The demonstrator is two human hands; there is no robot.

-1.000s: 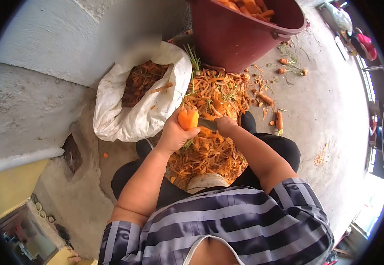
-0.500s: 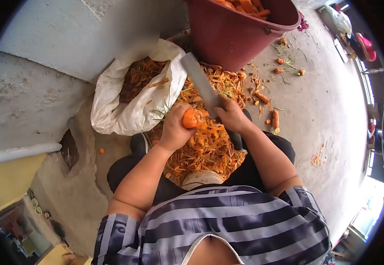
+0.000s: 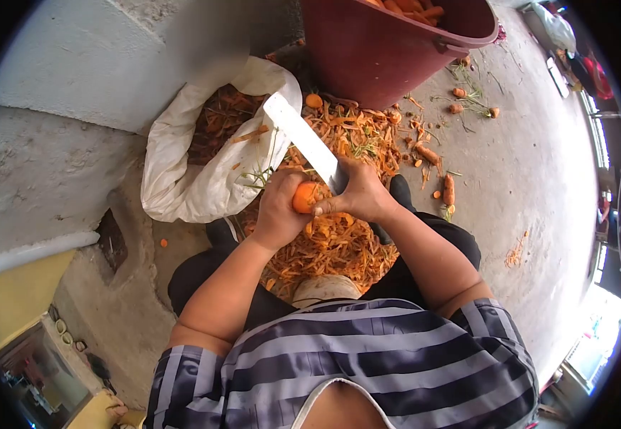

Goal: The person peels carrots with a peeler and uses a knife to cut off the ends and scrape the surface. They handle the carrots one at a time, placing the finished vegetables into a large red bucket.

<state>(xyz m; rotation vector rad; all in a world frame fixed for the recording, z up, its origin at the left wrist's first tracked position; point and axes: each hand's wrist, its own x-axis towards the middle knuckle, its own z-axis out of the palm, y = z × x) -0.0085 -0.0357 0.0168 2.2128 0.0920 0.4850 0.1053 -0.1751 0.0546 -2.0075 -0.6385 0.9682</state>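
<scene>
Clamping the carrot (image 3: 304, 197) in the left hand (image 3: 278, 209) over the peelings (image 3: 335, 247), holding the knife (image 3: 305, 141) in the right hand (image 3: 361, 191); probably feeling stiff, light, slightly slippery, best gripping around its body, clear of the blade.

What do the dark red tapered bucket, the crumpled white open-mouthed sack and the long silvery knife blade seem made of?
The bucket looks like satin plastic: its rim lug seems moulded on. The sack is perhaps woven plastic, faintly shiny, with soft folds. The blade is probably smooth steel, given its bright glare.

Metal knife (image 3: 302, 140) (glossy, smooth).
</scene>
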